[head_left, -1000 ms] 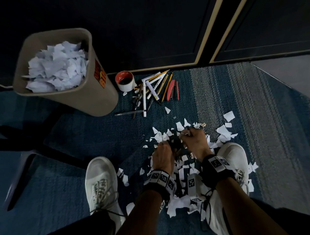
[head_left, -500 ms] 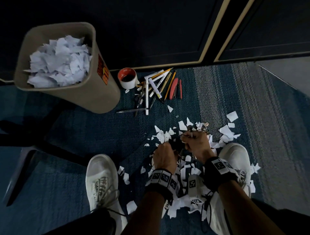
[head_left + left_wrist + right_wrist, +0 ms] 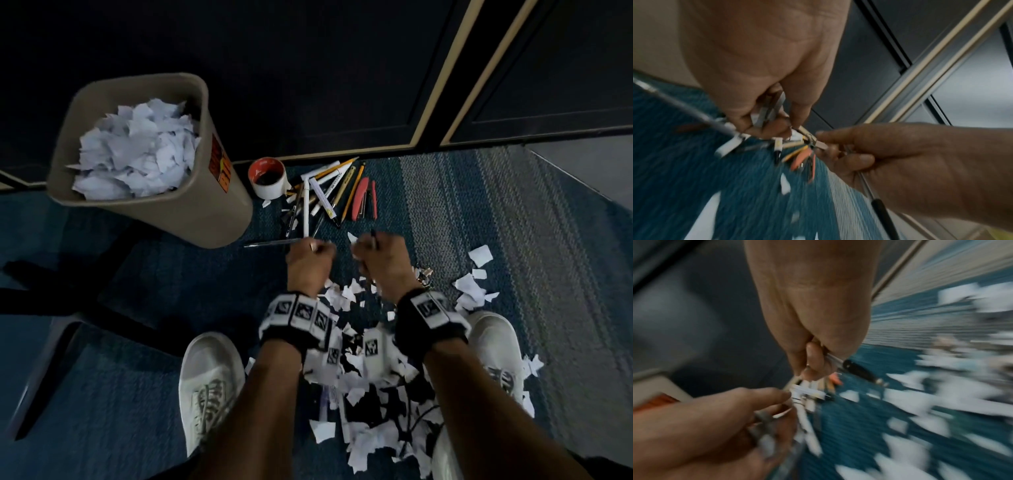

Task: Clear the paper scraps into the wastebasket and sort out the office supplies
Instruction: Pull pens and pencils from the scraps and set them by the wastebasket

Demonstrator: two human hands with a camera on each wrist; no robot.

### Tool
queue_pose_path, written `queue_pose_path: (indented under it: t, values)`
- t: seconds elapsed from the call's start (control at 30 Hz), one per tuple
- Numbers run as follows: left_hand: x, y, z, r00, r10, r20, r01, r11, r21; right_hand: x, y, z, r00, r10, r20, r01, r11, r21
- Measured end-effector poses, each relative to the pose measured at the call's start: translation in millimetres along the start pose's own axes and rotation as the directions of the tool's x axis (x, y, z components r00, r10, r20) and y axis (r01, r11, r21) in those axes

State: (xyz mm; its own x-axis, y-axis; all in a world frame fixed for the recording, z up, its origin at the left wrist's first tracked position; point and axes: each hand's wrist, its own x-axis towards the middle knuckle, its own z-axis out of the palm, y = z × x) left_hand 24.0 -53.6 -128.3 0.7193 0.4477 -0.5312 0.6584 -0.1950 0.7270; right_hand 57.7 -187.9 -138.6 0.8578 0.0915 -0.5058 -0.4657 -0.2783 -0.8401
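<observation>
A person's left hand (image 3: 310, 265) and right hand (image 3: 380, 260) hover side by side over the blue carpeted floor (image 3: 445, 212), just short of a pile of pens and pencils (image 3: 329, 195) beside a white roll of tape (image 3: 269, 178). The left grip is curled round small whitish items, too blurred to name; the right grip is closed on a slim black-tipped pen (image 3: 881, 209). Torn white paper scraps (image 3: 356, 404) litter the floor between two white sneakers (image 3: 209, 383). A beige plastic wastebasket (image 3: 191, 205), heaped with paper, stands at left.
</observation>
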Motion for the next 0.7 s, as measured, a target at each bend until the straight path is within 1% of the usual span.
queue_pose_path:
  t: [0.03, 0.1, 0.17, 0.2, 0.3, 0.33, 0.4, 0.47, 0.53, 0.6, 0.7]
  values:
    - [12, 11, -8, 1.000, 0.004, -0.015, -0.005, 0.999, -0.041, 9, -19, 6, 0.999, -0.049, 0.011, 0.049, 0.999, -0.021]
    - [27, 28, -23, 0.993, 0.093, -0.077, -0.101, 0.989, -0.106, 24, -54, 17, 0.992, -0.124, 0.034, 0.125, 0.992, -0.033]
    - [36, 33, -38, 0.970, 0.190, -0.150, -0.202, 0.977, -0.064, 34, -75, 24, 0.988, -0.148, 0.046, 0.151, 0.986, -0.077]
    - [38, 29, -44, 0.963, 0.204, -0.177, -0.213, 0.976, -0.034, 37, -78, 25, 0.988, -0.144, 0.053, 0.150, 0.980, -0.130]
    - [36, 2, -52, 0.970, 0.141, -0.196, -0.147, 0.989, -0.014, 43, -63, 18, 0.990, -0.121, 0.076, 0.137, 0.960, -0.246]
    - [30, -11, -51, 0.973, 0.108, -0.203, -0.114, 0.993, -0.017, 43, -55, 14, 0.990, -0.121, 0.079, 0.140, 0.934, -0.328]
    - [17, -37, -42, 0.971, 0.075, -0.228, -0.066, 0.997, 0.046, 39, -32, 3, 0.991, -0.111, 0.079, 0.134, 0.889, -0.437]
    - [1, -65, -27, 0.963, 0.093, -0.255, -0.068, 0.992, 0.102, 29, -7, -8, 0.995, -0.089, 0.054, 0.104, 0.881, -0.462]
    - [-16, -89, -9, 0.956, 0.122, -0.266, -0.091, 0.988, 0.128, 19, 15, -17, 0.994, -0.102, 0.038, 0.108, 0.880, -0.462]
    - [-30, -108, 7, 0.962, 0.135, -0.235, -0.104, 0.985, 0.138, 7, 30, -22, 0.996, -0.094, 0.011, 0.088, 0.879, -0.469]
    - [-43, -123, 23, 0.964, 0.153, -0.218, -0.129, 0.984, 0.122, -10, 44, -26, 0.992, -0.126, 0.004, 0.108, 0.834, -0.541]
